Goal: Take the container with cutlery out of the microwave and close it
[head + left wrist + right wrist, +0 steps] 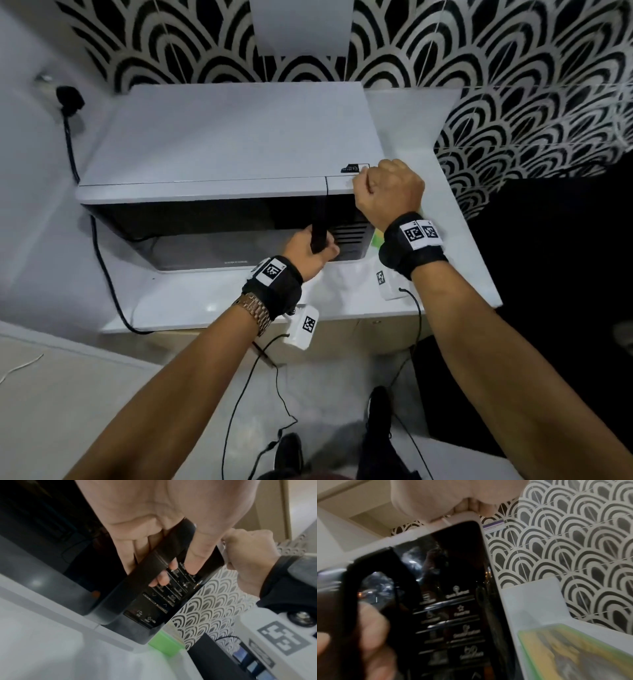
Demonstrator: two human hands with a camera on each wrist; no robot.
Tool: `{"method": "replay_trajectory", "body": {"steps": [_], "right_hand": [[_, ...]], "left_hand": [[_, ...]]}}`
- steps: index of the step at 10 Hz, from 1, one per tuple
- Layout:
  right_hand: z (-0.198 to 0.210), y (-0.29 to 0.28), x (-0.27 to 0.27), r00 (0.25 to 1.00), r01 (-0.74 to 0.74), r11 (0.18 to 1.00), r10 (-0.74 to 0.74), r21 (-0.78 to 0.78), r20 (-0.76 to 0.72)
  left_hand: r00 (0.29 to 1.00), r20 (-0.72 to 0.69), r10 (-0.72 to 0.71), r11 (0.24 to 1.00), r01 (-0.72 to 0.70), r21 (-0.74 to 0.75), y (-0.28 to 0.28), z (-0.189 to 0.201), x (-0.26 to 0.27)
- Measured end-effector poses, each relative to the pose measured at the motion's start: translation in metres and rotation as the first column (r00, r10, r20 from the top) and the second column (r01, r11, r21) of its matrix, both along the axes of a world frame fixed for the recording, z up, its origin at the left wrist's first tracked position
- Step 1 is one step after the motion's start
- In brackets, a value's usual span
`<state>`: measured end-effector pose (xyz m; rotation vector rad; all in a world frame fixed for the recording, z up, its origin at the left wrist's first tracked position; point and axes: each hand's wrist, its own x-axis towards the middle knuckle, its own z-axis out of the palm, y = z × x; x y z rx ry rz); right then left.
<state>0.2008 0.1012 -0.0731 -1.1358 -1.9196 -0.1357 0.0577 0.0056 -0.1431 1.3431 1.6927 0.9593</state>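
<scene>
The white microwave [222, 137] stands on the counter with its dark door against the body. My left hand [313, 251] grips the black vertical door handle [318, 219], fingers wrapped behind it and thumb in front, as the left wrist view shows at the handle [154, 574]. My right hand [387, 192] is a curled fist resting on the microwave's top right front corner, holding nothing. The green-rimmed container [573, 649] sits on the counter right of the microwave; its blurred contents look yellow and dark. Only a sliver of the container [376, 238] shows from the head.
The control panel [450, 615] lies right of the handle. A black power cable [102, 260] runs down the microwave's left side to a wall plug [70, 97]. The counter's front edge [239, 318] is near my wrists. Patterned tiles [513, 85] back the counter.
</scene>
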Motion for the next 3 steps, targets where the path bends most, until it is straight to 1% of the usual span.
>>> {"method": "replay_trajectory", "body": {"steps": [1, 2, 3], "right_hand": [[-0.011, -0.028, 0.0, 0.999, -0.001, 1.0, 0.0, 0.023, 0.039], [-0.027, -0.054, -0.002, 0.999, -0.028, 0.997, 0.031, -0.07, 0.038], [-0.036, -0.068, -0.004, 0.995, -0.085, 0.979, 0.094, -0.187, 0.037]], "left_hand": [[0.982, -0.153, -0.111, 0.993, 0.104, -0.054, -0.017, 0.011, -0.009], [0.949, -0.291, -0.123, 0.991, 0.132, 0.009, -0.031, 0.024, -0.02], [0.95, -0.308, -0.042, 0.983, 0.094, 0.156, -0.038, 0.036, -0.034]]}}
